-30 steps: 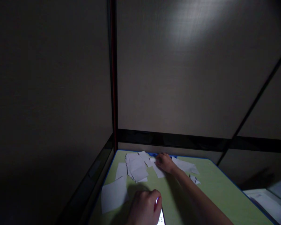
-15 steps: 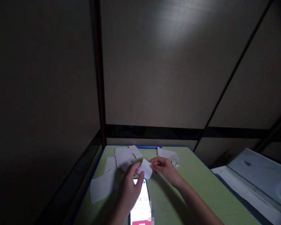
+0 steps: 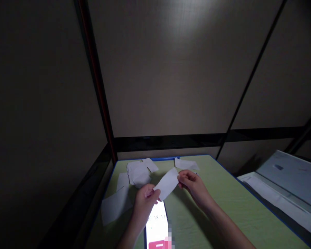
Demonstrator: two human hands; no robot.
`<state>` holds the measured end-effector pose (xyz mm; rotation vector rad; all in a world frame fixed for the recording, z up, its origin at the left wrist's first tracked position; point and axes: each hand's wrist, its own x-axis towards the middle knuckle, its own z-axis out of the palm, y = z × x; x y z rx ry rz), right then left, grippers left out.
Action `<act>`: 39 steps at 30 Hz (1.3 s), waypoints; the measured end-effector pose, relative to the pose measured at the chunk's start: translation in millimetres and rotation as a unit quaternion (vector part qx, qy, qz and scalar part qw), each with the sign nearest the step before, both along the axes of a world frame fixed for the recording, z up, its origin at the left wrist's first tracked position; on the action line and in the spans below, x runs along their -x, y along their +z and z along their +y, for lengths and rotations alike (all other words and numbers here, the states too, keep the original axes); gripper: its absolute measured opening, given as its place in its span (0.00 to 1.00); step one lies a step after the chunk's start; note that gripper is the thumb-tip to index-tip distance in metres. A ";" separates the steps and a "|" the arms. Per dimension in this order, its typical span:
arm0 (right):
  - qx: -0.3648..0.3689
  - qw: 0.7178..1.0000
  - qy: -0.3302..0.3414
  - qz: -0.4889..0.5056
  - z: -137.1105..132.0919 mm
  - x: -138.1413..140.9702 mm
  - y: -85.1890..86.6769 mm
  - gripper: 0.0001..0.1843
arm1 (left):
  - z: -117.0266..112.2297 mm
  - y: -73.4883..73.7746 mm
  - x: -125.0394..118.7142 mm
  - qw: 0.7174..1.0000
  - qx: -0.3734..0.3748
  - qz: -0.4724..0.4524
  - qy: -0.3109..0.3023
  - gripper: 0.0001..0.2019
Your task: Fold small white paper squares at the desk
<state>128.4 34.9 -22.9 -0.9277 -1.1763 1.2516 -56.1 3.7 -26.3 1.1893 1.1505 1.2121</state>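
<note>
Between my two hands a small white piece of paper [image 3: 167,184] is held above the green table [image 3: 217,193]. My left hand [image 3: 145,202] pinches its lower left end between thumb and fingers. The upper right end is gripped by my right hand [image 3: 190,181], its fingers closed. Just below the paper lies a phone [image 3: 157,224] with a lit white screen showing digits, its upper end partly covered by my left hand. Beyond my left hand sits a loose pile of white paper pieces [image 3: 138,173].
A larger paper sheet [image 3: 116,206] lies at the table's left edge, and another paper piece [image 3: 186,164] at the far edge. To the right of the table stands an open pale box-like container [image 3: 287,183]. Panelled walls [image 3: 168,86] close off the back and left.
The paper between my hands now shows more of its length and is stretched out flatter. My right hand has shifted right, away from my left. The camera view has tilted slightly.
</note>
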 end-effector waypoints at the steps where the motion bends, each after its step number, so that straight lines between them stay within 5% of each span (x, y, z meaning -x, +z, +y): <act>1: 0.006 1.000 0.011 -0.001 -1.3 -2.9 -0.3 0.14 | 2.2 -0.3 1.7 1.000 0.002 -0.010 0.014 0.12; 5: 0.014 0.992 0.110 -0.062 -8.7 -8.1 6.0 0.21 | 4.6 0.9 8.6 0.998 -0.040 0.007 0.057 0.10; 9: -0.051 0.993 0.037 -0.102 -16.6 -1.8 12.6 0.27 | -0.5 1.4 9.3 0.994 -0.084 0.074 -0.003 0.07; 13: -0.001 0.980 0.138 -0.146 -24.6 16.0 4.6 0.13 | -5.5 2.7 5.1 0.997 -0.053 0.056 -0.012 0.07; 21: 0.029 0.996 0.064 -0.057 -26.0 33.7 -6.6 0.15 | -7.5 4.4 0.5 1.000 -0.024 0.000 -0.015 0.12; 26: -0.049 0.992 0.025 -0.115 -34.8 36.8 -1.0 0.08 | -8.2 0.4 -2.4 0.999 -0.029 0.022 -0.004 0.13; 31: -0.183 0.950 -0.002 -0.253 -44.8 36.1 4.8 0.05 | -7.8 2.7 -2.3 0.998 0.029 -0.040 0.043 0.13; 36: -0.268 0.925 -0.039 -0.268 -46.2 33.8 6.0 0.06 | -14.8 13.0 -4.0 0.984 0.096 -0.149 -0.015 0.12; 39: -0.284 0.919 -0.052 -0.267 -46.2 33.1 5.1 0.07 | -17.3 15.4 -6.0 0.986 0.093 -0.139 -0.016 0.12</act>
